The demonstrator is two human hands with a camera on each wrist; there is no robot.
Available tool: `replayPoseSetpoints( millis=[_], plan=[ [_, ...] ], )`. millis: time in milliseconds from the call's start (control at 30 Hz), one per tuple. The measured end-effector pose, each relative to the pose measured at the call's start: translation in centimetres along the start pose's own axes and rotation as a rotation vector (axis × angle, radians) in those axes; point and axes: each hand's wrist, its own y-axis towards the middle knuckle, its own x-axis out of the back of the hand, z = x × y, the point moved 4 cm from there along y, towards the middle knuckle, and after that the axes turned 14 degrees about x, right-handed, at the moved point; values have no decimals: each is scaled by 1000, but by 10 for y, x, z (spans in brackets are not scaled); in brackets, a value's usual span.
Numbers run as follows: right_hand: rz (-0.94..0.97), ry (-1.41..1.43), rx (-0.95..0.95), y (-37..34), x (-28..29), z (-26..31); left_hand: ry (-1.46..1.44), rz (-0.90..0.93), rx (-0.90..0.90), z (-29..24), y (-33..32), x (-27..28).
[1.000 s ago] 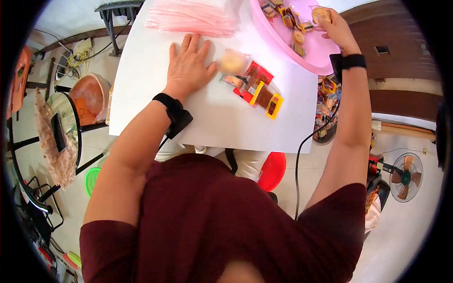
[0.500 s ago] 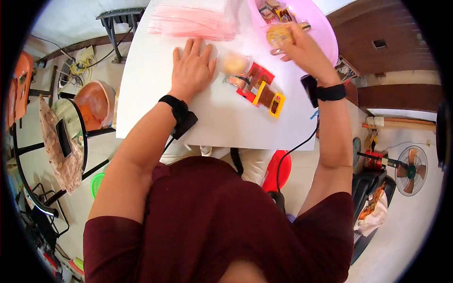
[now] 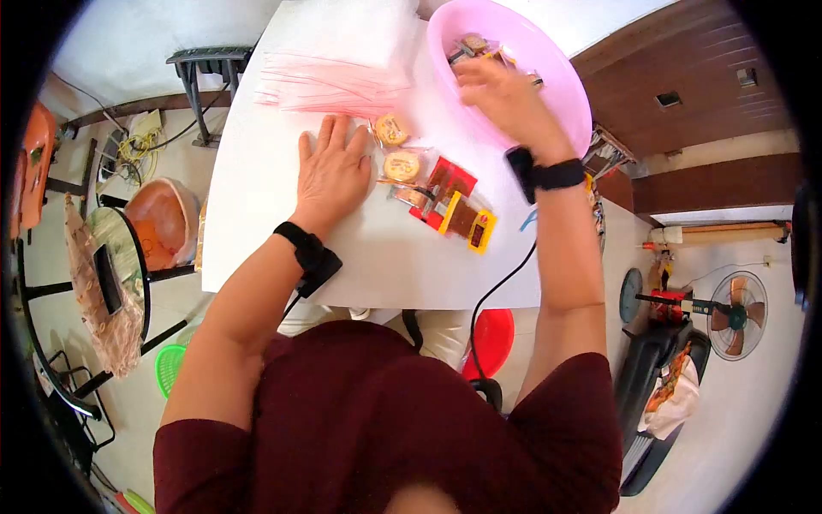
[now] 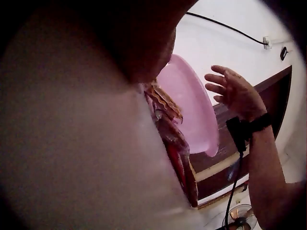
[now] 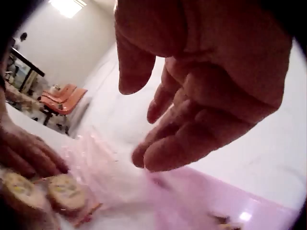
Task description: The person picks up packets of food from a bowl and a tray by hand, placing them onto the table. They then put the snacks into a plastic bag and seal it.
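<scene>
The left hand lies flat on the white table with its fingers spread, just left of two round wrapped biscuits. Beside these, red packets and a yellow-edged brown packet overlap in a small pile. Over the near side of the pink basin hangs the right hand, blurred in the head view. In the right wrist view its fingers are loosely bent with nothing between them. Small wrapped snacks lie inside the basin, partly hidden by that hand.
Pink-edged clear bags are stacked at the table's far left. A black cable runs down from the right wrist past the table edge. Below the edge is a red basin; a fan stands at the right.
The right hand has moved from the basin to the biscuits and back over the basin, letting go of a round biscuit that now lies above the other. The left hand stays on the table.
</scene>
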Motion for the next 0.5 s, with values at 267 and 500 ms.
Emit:
replayPoseSetpoints(
  millis=[267, 500],
  plan=[
    [105, -99, -626, -19, 71, -149, 28, 47, 20, -3, 1, 3],
    [331, -665, -792, -38, 6, -192, 19, 41, 23, -2, 2, 4]
  ],
)
